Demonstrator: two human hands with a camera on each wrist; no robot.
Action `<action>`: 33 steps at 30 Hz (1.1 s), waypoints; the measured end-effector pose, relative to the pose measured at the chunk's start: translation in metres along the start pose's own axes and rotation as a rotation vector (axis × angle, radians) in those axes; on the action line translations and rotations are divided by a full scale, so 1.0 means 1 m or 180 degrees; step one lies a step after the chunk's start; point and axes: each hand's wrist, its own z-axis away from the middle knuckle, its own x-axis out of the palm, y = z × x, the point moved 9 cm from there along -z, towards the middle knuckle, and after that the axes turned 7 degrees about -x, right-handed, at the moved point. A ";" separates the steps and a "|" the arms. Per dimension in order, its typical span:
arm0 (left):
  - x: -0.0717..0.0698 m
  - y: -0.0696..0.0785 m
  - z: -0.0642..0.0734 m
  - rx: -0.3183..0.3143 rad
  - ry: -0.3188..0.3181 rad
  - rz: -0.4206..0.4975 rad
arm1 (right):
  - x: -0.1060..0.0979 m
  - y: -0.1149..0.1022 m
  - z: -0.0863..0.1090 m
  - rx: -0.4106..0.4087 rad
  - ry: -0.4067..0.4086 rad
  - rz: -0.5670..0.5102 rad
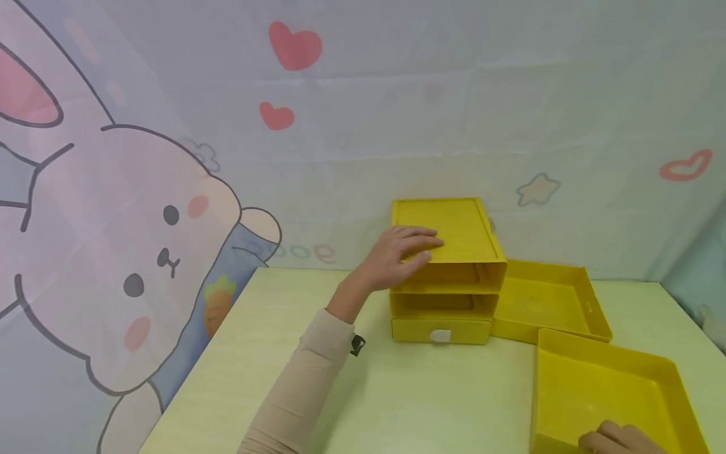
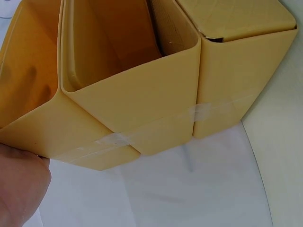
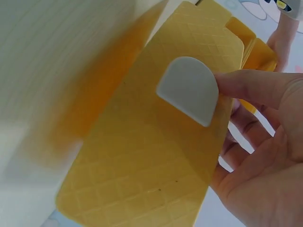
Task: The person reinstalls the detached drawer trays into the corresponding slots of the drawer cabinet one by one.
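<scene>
My left hand point(image 1: 399, 255) rests on top of a yellow drawer unit point(image 1: 454, 217), fingers extended across it. The unit's upper two compartments have no drawer in them; the bottom one holds a drawer with a white pull tab point(image 1: 440, 335). At the lower right, my right hand point(image 1: 621, 438) grips the front wall of a loose yellow drawer point(image 1: 601, 391). In the right wrist view, the thumb presses that wall beside its white pull tab point(image 3: 189, 90), while the other fingers reach over the edge to the inside. The drawer looks tilted, its front raised off the table.
Another loose yellow drawer point(image 1: 539, 302) lies right of the unit, behind the gripped one. Clear tape point(image 2: 156, 125) runs along the unit's side. A printed cloth point(image 1: 368, 126) hangs behind the pale table point(image 1: 386, 403).
</scene>
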 end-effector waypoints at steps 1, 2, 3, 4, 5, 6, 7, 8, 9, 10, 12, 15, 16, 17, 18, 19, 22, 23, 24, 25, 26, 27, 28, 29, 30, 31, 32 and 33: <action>0.000 0.000 0.000 -0.0001 -0.0002 0.0008 | -0.003 -0.004 -0.002 -0.0103 0.0081 0.0018; 0.000 0.000 -0.001 -0.0003 -0.0008 0.0006 | -0.007 -0.009 -0.005 -0.0206 0.0149 0.0047; 0.000 -0.001 -0.001 -0.0008 -0.0017 0.0001 | -0.010 -0.014 -0.007 -0.0308 0.0243 0.0061; 0.001 -0.001 -0.001 -0.0013 -0.0025 0.0003 | -0.014 -0.019 -0.011 -0.0394 0.0325 0.0068; 0.001 -0.001 -0.001 -0.0015 -0.0031 0.0003 | -0.017 -0.024 -0.014 -0.0530 0.0431 0.0079; 0.001 -0.001 -0.001 -0.0019 -0.0036 0.0009 | -0.021 -0.030 -0.018 -0.0705 0.0550 0.0086; 0.001 -0.001 -0.001 -0.0021 -0.0036 0.0015 | -0.023 -0.034 -0.020 -0.0808 0.0658 0.0074; 0.001 -0.001 -0.001 -0.0021 -0.0031 0.0012 | -0.025 -0.038 -0.023 -0.0904 0.0742 0.0054; 0.001 -0.001 -0.001 -0.0027 -0.0035 0.0012 | -0.027 -0.040 -0.025 -0.0942 0.0823 0.0037; 0.001 -0.001 -0.001 -0.0030 -0.0042 0.0015 | -0.028 -0.043 -0.027 -0.0929 0.0887 0.0011; 0.000 -0.002 0.000 -0.0039 -0.0056 0.0015 | -0.030 -0.046 -0.032 -0.0794 0.0966 -0.0065; -0.001 -0.002 0.002 -0.0042 -0.0069 0.0021 | -0.031 -0.053 -0.040 -0.0508 0.0892 -0.0034; -0.001 -0.002 0.002 -0.0033 -0.0067 0.0026 | -0.031 -0.056 -0.043 -0.0425 0.0829 -0.0024; -0.002 -0.002 0.002 -0.0027 -0.0061 0.0029 | -0.031 -0.060 -0.046 -0.0407 0.0785 0.0006; -0.002 -0.002 0.002 -0.0015 -0.0056 0.0039 | -0.031 -0.064 -0.049 -0.0416 0.0745 0.0058; -0.001 -0.002 0.002 -0.0007 -0.0055 0.0036 | -0.030 -0.068 -0.052 -0.0425 0.0685 0.0116; 0.000 0.000 0.002 0.0017 -0.0071 0.0007 | -0.028 -0.079 -0.061 -0.0503 0.0706 0.0197; 0.000 0.000 0.002 0.0029 -0.0069 0.0000 | -0.028 -0.083 -0.063 -0.0598 0.0787 0.0213; 0.000 0.001 0.002 0.0039 -0.0067 -0.0004 | -0.027 -0.087 -0.066 -0.0691 0.0886 0.0210; 0.000 0.002 0.002 0.0047 -0.0065 -0.0002 | -0.027 -0.090 -0.068 -0.0755 0.0968 0.0202; -0.001 0.003 0.002 0.0055 -0.0063 0.0004 | -0.026 -0.093 -0.070 -0.0830 0.1079 0.0200; -0.001 0.004 0.002 0.0062 -0.0057 0.0015 | -0.025 -0.096 -0.071 -0.0884 0.1154 0.0193; -0.002 0.004 0.003 0.0065 -0.0058 0.0022 | -0.024 -0.099 -0.073 -0.0930 0.1208 0.0179; -0.002 0.005 0.003 0.0063 -0.0060 0.0035 | -0.023 -0.101 -0.075 -0.0917 0.1200 0.0175; -0.002 0.005 0.004 0.0055 -0.0066 0.0041 | -0.021 -0.102 -0.077 -0.0882 0.1184 0.0163; -0.002 0.005 0.005 0.0052 -0.0069 0.0039 | -0.019 -0.103 -0.079 -0.0834 0.1118 0.0163; -0.002 0.005 0.005 0.0047 -0.0069 0.0037 | -0.017 -0.104 -0.080 -0.0828 0.1093 0.0145; -0.001 0.005 0.006 0.0043 -0.0071 0.0038 | -0.015 -0.105 -0.082 -0.0803 0.1046 0.0130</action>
